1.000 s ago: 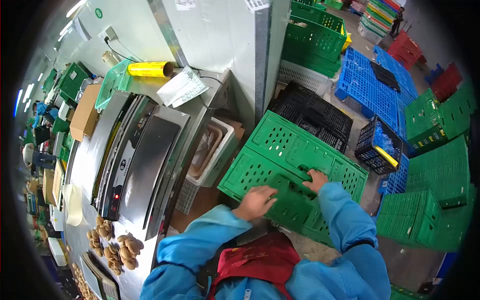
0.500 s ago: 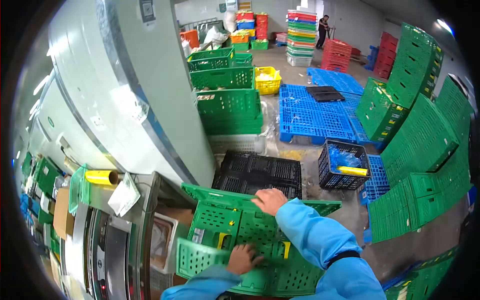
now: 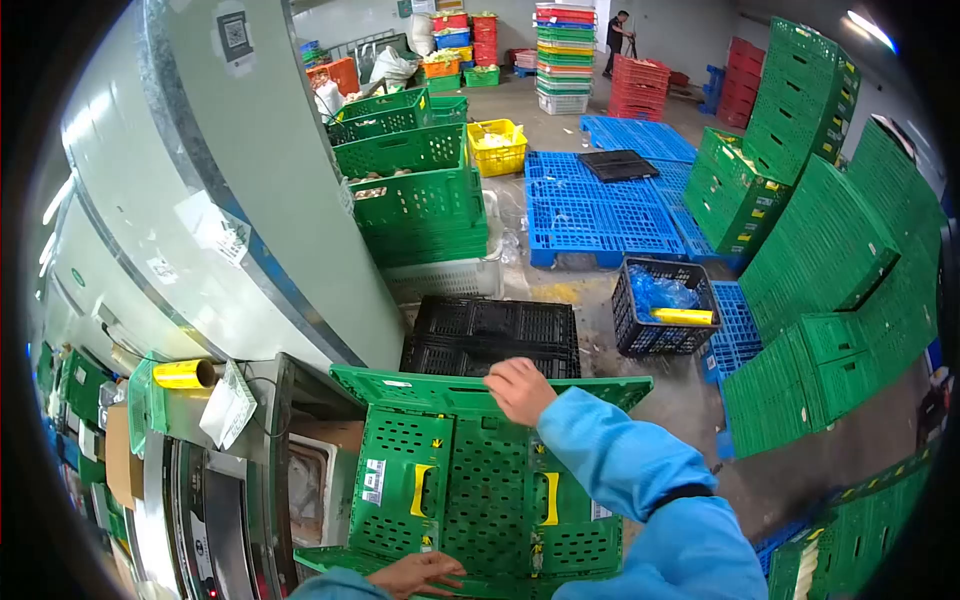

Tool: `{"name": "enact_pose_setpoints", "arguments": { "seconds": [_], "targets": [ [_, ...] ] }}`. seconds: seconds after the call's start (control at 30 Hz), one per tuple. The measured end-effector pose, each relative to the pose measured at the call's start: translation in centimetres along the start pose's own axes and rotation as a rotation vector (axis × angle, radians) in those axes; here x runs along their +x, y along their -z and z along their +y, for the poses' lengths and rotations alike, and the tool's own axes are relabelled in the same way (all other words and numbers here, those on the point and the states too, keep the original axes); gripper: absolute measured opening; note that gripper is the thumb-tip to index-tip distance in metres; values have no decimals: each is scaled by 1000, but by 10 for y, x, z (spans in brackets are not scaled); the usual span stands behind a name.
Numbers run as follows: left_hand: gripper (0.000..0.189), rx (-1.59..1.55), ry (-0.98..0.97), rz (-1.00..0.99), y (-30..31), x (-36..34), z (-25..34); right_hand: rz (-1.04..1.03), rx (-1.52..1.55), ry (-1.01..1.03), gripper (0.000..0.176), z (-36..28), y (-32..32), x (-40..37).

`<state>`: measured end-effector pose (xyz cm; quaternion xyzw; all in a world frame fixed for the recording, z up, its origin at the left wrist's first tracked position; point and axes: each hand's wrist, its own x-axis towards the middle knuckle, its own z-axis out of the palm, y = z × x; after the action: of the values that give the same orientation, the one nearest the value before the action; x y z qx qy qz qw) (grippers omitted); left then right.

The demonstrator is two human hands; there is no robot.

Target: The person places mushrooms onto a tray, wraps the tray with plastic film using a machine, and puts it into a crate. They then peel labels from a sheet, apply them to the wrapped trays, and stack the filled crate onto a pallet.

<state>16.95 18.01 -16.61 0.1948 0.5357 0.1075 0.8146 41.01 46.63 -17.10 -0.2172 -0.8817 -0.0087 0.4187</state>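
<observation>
A green folding crate [image 3: 490, 480] lies in front of me, its end panels with yellow handles folded flat inside. Its far side wall [image 3: 440, 390] stands up. At the top edge of that wall is my right hand [image 3: 520, 390], fingers curled over the rim and the thumb hidden. My left hand [image 3: 420, 573] is at the near side of the crate, palm low, fingers stretched out to the right and holding nothing that I can see.
Beyond the crate lies a stack of black folded crates [image 3: 490, 335]. A black basket [image 3: 665, 335] with blue plastic and a yellow roll stands to its right. Blue pallets [image 3: 590, 205], green crates [image 3: 410, 215] and a pillar [image 3: 270, 150] surround the floor. A person [image 3: 617, 40] stands far back.
My left hand has moved from over the crate's inside down to its near side. The near wall has tipped lower and outward. My right hand stays at the far wall; the view has shifted.
</observation>
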Motion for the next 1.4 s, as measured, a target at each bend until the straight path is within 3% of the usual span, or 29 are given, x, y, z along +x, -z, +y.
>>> {"name": "enact_pose_setpoints", "arguments": {
  "seconds": [0.03, 0.1, 0.13, 0.2, 0.23, 0.3, 0.37, 0.43, 0.5, 0.57, 0.63, 0.67, 0.7, 0.77, 0.83, 0.87, 0.93, 1.1, 1.13, 1.17, 1.2, 1.3, 1.33, 1.4],
  "targets": [
    [47, 3, 5, -4, 11, 5, 9, 81, -66, 54, 15, -7, 6, -6],
    [36, 242, 70, 8, 26, 15, 23, -316, 220, 50, 14, -44, 2, -54],
    [36, 237, 87, 1, 37, 26, 23, -420, 256, 41, 15, -65, -8, -87],
    [33, 1345, -662, 169, 56, 58, 25, -641, 258, 7, 18, -93, -26, -156],
    [33, 1348, -666, 163, 59, 73, 25, -754, 226, -17, 19, -97, -30, -177],
    [28, 1678, -944, 287, 61, 95, 19, -743, 157, -49, 20, -99, -30, -185],
    [26, 1764, -885, 280, 71, 106, 12, -738, 105, -90, 20, -106, -38, -190],
    [25, 1844, -833, 273, 74, 109, 8, -988, 76, -41, 16, -105, -60, -182],
    [28, 1886, -856, 237, 78, 109, 13, -991, 11, 54, 13, -100, -64, -173],
    [28, 1911, -827, 241, 81, 118, 14, -1484, 77, 39, 21, -98, -52, -151],
    [29, 1906, -801, 272, 78, 123, 5, -1526, 33, -56, 17, -96, 3, -123],
    [29, 1886, -798, 299, 78, 122, 6, -1508, 66, -108, 17, -85, 36, -131],
    [30, 1881, -809, 311, 80, 122, 6, -1385, 175, -294, 22, -67, 83, -133],
    [28, 1856, -836, 344, 76, 119, 7, -1210, 0, -885, 23, -58, 176, -118],
    [25, 1808, -834, 387, 71, 109, 10, -937, -57, -385, 27, -73, 192, -142],
    [22, 1845, -767, 436, 64, 97, 16, -943, -32, -362, 27, -77, 188, -147],
    [20, 1874, -695, 515, 59, 68, 29, -741, -152, -468, 29, -76, 179, -152],
    [29, 1690, -984, 1097, 97, -30, 46, -745, -150, -472, 26, -79, 181, -148],
    [32, 1737, -604, 1188, 133, -42, 41, -723, -141, -481, 26, -79, 180, -149],
    [29, 1875, -707, 1466, 136, -87, 51, -720, -125, -450, 26, -80, 180, -148],
    [40, 1800, -602, 1283, 151, -95, 42, -721, -142, -466, 27, -81, 181, -147],
    [48, 1840, -894, 1395, 155, -87, 40, -782, -213, -392, 28, -73, 180, -161],
    [52, 1682, -930, 1476, 141, -93, 38, -956, -242, -470, 25, -67, 178, -165],
    [51, 1598, -817, 1568, 126, -115, 22, -847, -179, -334, 23, -49, 172, -181]
  ]
}}
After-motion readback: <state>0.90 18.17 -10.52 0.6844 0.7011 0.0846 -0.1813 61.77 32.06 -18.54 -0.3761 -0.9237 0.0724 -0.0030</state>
